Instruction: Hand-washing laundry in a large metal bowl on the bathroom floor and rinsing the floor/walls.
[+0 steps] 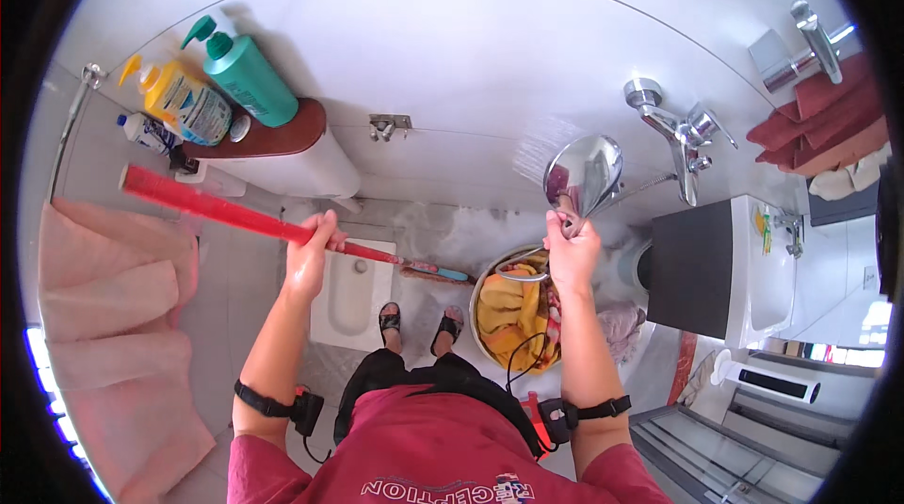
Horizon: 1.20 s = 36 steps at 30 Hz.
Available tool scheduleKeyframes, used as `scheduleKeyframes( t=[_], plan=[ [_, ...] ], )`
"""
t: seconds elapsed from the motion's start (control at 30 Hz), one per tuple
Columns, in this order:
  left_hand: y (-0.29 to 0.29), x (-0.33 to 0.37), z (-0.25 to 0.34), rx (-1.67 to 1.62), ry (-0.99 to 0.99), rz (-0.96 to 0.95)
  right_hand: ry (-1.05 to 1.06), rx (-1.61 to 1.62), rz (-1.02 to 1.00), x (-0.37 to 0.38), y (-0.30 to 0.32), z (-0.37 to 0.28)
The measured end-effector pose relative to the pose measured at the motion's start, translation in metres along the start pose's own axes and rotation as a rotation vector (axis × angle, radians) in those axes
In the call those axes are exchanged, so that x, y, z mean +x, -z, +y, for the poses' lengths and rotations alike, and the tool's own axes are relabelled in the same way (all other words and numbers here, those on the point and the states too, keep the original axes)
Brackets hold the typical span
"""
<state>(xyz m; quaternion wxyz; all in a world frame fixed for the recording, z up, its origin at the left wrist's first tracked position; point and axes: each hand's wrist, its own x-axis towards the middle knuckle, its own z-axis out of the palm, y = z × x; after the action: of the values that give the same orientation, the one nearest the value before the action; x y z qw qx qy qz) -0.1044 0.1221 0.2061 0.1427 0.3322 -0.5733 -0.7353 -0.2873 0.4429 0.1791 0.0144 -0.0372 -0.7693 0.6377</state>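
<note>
My left hand [309, 257] is closed round the long red handle [212, 205] of a floor brush. Its brush head [435, 275] is low by the floor, between the squat toilet and a tub. In my right hand [573, 254] is a chrome shower head [586, 170], held up with water spraying from it toward the white wall. A metal hose runs from it toward the wall mixer tap [680, 132]. Below my right hand stands a round tub [476, 330] holding yellow and red patterned cloth [508, 311]. White suds lie on the wet floor around the brush.
A white squat toilet [320, 316] is set in the floor by my feet. Pump bottles [250, 80] stand on a brown-topped ledge at left. A pink curtain [118, 353] hangs far left. At right are a washbasin cabinet [692, 268], red towels [824, 113] and a white stool-like object.
</note>
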Motion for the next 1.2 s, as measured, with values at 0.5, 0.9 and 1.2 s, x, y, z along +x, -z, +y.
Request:
scheduleKeyframes(
  t=[0.5, 0.9, 1.2],
  plan=[
    [0.158, -0.117, 0.032, -0.11, -0.26, 0.398, 0.155, -0.154, -0.5, -0.11, -0.147, 0.005],
    [0.281, -0.17, 0.013, -0.12, -0.423, 0.597, 0.734, -0.437, -0.998, -0.18, -0.32, -0.019],
    [0.344, -0.194, -0.01, -0.121, -0.497, 0.699, 1.122, -0.748, -1.053, -0.188, -0.432, 0.036]
  ],
)
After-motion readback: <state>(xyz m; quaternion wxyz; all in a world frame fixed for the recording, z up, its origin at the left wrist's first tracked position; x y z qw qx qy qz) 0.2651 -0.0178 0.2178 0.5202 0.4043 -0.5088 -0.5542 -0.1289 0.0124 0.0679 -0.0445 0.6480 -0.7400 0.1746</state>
